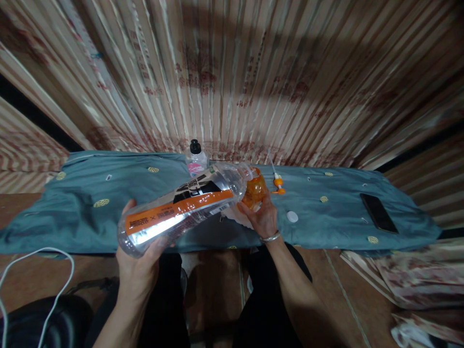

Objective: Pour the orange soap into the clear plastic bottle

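At the far left I see a thin white cable (54, 299) that curves over the brown wooden floor (344, 299), well apart from my hands. My left hand (139, 263) is closed around the base of a large clear plastic bottle (184, 205); the fingers wrap under its round bottom and the thumb lies on the side. The bottle is tilted almost flat, with the base at my left hand and the neck pointing up and to the right. Its wall is smooth and shiny, and it has a black and white label with an orange band along it.

Behind the bottle, a little beyond the grip, a small clear bottle (196, 162) with a black cap and a pink label stands upright on the teal cloth (108, 193). This cloth is soft, with small yellow oval patterns, and it lies in a long strip on the floor.

The neck of the large bottle meets a small orange bottle (254, 192), translucent and rounded, which my right hand (263, 217) holds clamped from below. A metal bracelet (271, 237) is on that wrist. Just to the right of this grip, an orange and white pump head (277, 182) with a thin tube lies on the cloth, and near it a small white round cap (292, 216). Further right, well apart, a flat black phone (379, 212) lies on the cloth. Behind everything hangs a striped curtain (232, 72) with a folded texture.
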### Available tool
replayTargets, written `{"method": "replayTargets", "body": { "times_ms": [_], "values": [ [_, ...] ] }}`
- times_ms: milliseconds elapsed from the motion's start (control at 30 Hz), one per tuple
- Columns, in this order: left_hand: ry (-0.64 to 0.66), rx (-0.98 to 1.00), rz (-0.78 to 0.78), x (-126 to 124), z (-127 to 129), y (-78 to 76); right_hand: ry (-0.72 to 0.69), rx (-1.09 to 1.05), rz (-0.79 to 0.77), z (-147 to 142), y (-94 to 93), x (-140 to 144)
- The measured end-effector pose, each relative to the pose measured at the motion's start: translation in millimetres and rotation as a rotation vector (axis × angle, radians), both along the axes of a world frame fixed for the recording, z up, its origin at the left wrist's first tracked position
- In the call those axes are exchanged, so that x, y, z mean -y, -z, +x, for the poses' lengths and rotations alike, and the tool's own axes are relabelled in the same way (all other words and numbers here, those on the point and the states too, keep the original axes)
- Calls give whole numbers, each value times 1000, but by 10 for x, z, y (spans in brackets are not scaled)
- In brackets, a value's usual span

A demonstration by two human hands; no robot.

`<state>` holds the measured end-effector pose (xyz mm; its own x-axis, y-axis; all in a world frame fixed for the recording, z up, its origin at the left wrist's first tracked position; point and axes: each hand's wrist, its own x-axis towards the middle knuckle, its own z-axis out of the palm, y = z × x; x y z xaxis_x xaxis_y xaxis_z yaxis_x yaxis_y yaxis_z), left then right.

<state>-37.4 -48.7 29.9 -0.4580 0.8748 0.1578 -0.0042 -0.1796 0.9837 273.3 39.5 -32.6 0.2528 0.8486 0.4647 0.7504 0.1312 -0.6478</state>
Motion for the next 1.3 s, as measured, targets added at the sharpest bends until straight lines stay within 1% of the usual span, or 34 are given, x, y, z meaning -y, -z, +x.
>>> {"method": "replayTargets", "body": {
  "times_ms": [100,300,500,767,900,1033,1100,1167,1300],
  "values": [
    [23,98,-38,6,-6,-17,0,0,-4,-3,-9,4],
    [4,61,-47,1,-16,-5,-3,9,-21,-2,-27,5],
    [7,125,-43,4,32,-49,23,22,-82,-7,-56,1],
    [-3,148,-10,4,50,-58,17,-1,-5,-1,-10,1],
    [27,158,-27,2,39,-67,1,5,-9,10,-11,4],
    [8,115,0,-6,-1,-44,-6,-29,-19,10,-14,2],
    [24,99,6,-14,-20,-31,-8,-52,-16,8,-6,0],
    [42,99,5,-20,-34,-19,-13,-66,0,5,7,-2],
    [23,63,-15,-22,-48,3,-20,-70,23,5,34,-6]
  ]
}}
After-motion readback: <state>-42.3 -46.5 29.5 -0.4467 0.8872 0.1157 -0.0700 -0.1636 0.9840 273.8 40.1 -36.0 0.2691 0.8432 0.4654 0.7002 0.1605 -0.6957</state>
